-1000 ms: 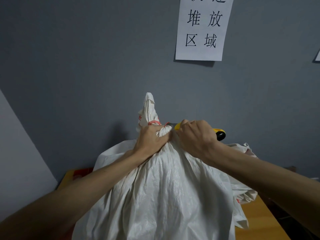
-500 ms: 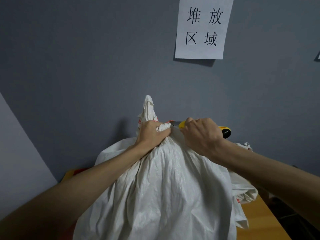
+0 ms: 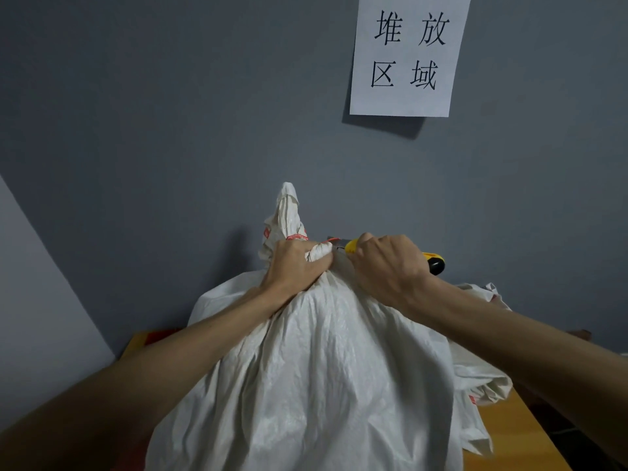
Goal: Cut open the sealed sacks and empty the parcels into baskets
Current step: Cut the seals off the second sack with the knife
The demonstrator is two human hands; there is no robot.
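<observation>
Head view: looking down two bare forearms at a gray wall.
Sack: white woven, full, standing upright in the middle, neck bunched at the top with red stitching.
Left hand: fingers curled tight round the sack's gathered neck.
Right hand: fist wrapped round a yellow knife, blade tip at the neck, just beside the left hand.
Table: wooden, under the sack.
Paper sign: white, black Chinese characters, on the wall above right.
Second sack: crumpled, behind the right forearm.
</observation>
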